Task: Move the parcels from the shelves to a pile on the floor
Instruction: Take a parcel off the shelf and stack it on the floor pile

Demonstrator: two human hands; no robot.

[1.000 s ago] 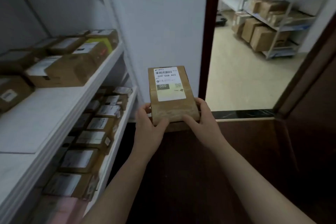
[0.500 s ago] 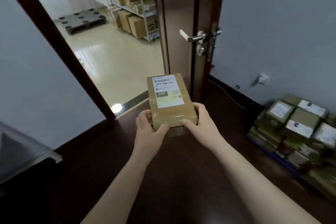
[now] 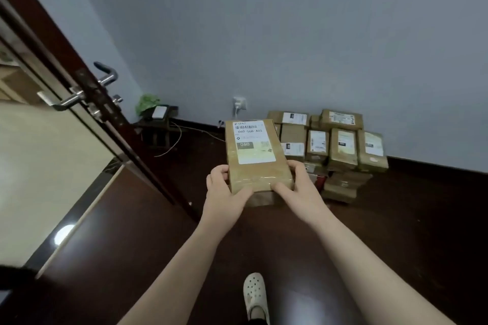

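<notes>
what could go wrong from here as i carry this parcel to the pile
1. The left hand and right hand grip only the near end of the parcel, so its far end may tip and slip free.
2. The pile by the wall looks unevenly stacked; setting another on top might topple it.
3. A loose cable lies on the floor left of the pile and might trip you.

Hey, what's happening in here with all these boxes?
A person holds a brown labelled parcel out in front, the left hand and the right hand each gripping its near end. A pile of similar parcels sits on the dark floor against the wall just ahead. The held parcel has not yet been set on it.
</notes>
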